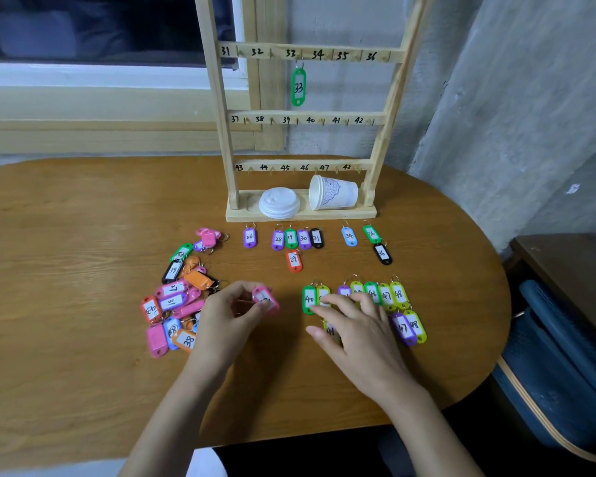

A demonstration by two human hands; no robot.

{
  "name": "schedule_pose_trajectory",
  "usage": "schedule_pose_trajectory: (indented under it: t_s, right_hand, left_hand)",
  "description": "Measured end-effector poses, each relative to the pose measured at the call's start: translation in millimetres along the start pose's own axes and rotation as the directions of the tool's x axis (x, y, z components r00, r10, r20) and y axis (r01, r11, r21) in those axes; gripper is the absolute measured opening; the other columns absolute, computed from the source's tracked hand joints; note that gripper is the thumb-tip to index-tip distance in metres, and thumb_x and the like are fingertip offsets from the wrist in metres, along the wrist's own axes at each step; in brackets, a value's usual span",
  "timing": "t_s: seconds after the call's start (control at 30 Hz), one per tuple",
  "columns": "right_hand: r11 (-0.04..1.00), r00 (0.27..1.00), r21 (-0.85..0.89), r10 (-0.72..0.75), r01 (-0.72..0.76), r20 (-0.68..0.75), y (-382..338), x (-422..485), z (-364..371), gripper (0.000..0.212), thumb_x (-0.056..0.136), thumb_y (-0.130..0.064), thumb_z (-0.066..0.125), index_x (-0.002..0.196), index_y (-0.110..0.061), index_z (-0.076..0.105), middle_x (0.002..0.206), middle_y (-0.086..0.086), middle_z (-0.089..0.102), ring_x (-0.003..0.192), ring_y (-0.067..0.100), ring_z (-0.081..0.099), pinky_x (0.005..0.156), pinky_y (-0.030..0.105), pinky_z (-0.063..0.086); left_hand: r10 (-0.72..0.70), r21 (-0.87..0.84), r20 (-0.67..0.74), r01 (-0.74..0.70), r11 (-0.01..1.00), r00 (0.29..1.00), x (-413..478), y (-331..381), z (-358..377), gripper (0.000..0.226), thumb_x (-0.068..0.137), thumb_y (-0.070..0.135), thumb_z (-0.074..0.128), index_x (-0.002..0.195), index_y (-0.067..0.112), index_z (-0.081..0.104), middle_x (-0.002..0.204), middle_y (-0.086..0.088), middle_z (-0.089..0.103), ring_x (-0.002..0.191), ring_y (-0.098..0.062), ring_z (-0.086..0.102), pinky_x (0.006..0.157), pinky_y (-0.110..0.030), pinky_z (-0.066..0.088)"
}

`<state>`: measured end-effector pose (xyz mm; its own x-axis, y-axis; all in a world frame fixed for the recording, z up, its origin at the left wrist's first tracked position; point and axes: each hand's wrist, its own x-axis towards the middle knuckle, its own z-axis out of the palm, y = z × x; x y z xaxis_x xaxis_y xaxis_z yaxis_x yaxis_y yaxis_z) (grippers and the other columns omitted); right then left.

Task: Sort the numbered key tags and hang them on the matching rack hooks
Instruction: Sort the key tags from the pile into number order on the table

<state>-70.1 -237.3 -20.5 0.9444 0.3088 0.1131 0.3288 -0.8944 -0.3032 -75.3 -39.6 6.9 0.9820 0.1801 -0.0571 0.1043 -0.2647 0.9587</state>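
A wooden rack (303, 118) with numbered hooks stands at the back of the table; one green tag 33 (298, 87) hangs from it. My left hand (227, 313) pinches a pink tag (265, 299) just right of an unsorted pile of tags (178, 297). My right hand (355, 325) lies with spread, straight fingers over a near row of sorted tags (386, 296), touching the ones beside green tag 40 (309, 299) and partly hiding them. A farther row of tags (291, 238) lies in front of the rack's base.
A white cup lid (278, 202) and a paper cup (334, 193) on its side sit on the rack's base. The oval wooden table (83, 235) ends near a blue chair (558, 366) at right. A window sill runs behind at left.
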Motion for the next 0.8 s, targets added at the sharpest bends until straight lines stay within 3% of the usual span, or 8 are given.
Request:
schedule_pose_trajectory:
  t_s: [0.13, 0.27, 0.47, 0.57, 0.8]
  right_hand:
    - [0.999, 0.998, -0.026, -0.019, 0.020, 0.052, -8.1, 1.7, 0.0, 0.067, 0.083, -0.070, 0.010, 0.133, -0.042, 0.046, 0.139, -0.025, 0.038, 0.127, 0.011, 0.028, 0.101, 0.034, 0.031]
    - [0.999, 0.998, -0.005, -0.049, 0.050, 0.045, -15.8, 2.0, 0.6, 0.061, 0.088, -0.067, 0.018, 0.136, -0.040, 0.044, 0.140, -0.023, 0.038, 0.126, 0.008, 0.026, 0.101, 0.033, 0.031]
    - [0.994, 0.963, 0.086, -0.036, 0.061, -0.267, 3.2, -22.8, 5.0, 0.038, 0.090, -0.052, 0.043, 0.108, -0.030, 0.068, 0.112, -0.023, 0.062, 0.106, 0.008, 0.047, 0.088, 0.031, 0.045]
    - [0.995, 0.958, 0.078, -0.038, 0.063, -0.283, 10.3, -33.5, 8.5, 0.036, 0.090, -0.050, 0.045, 0.100, -0.028, 0.072, 0.106, -0.022, 0.064, 0.101, 0.008, 0.047, 0.085, 0.033, 0.046]
    - [0.992, 0.967, 0.068, -0.089, 0.108, -0.239, -0.3, -29.2, 9.9, 0.036, 0.091, -0.052, 0.043, 0.103, -0.030, 0.070, 0.111, -0.022, 0.062, 0.102, 0.008, 0.047, 0.086, 0.037, 0.047]
  left_hand:
    - [-0.007, 0.003, 0.002, 0.007, 1.000, 1.000, -0.9, -1.4, -2.8, 0.017, 0.085, 0.007, 0.066, 0.087, 0.023, 0.068, 0.084, -0.001, 0.071, 0.081, -0.016, 0.067, 0.073, -0.037, 0.054]
    - [0.011, -0.006, 0.000, -0.011, 1.000, 1.000, -1.6, 0.3, -4.0, 0.015, 0.084, 0.008, 0.067, 0.088, 0.022, 0.069, 0.084, -0.004, 0.072, 0.083, -0.023, 0.067, 0.077, -0.046, 0.054]
    - [0.013, -0.029, -0.006, -0.013, 1.000, 1.000, -0.8, 2.4, -4.7, 0.018, 0.083, 0.004, 0.067, 0.086, 0.021, 0.069, 0.083, -0.006, 0.072, 0.085, -0.025, 0.067, 0.078, -0.041, 0.054]
    - [0.007, -0.037, -0.006, -0.008, 0.999, 1.000, -2.1, 1.7, -2.9, 0.019, 0.083, 0.004, 0.067, 0.086, 0.023, 0.069, 0.083, -0.006, 0.072, 0.085, -0.026, 0.067, 0.078, -0.044, 0.054]
    - [0.010, -0.041, 0.008, -0.009, 0.999, 1.000, -6.1, 3.1, -1.0, 0.021, 0.083, 0.004, 0.067, 0.086, 0.026, 0.068, 0.084, -0.004, 0.071, 0.085, -0.022, 0.067, 0.075, -0.039, 0.055]
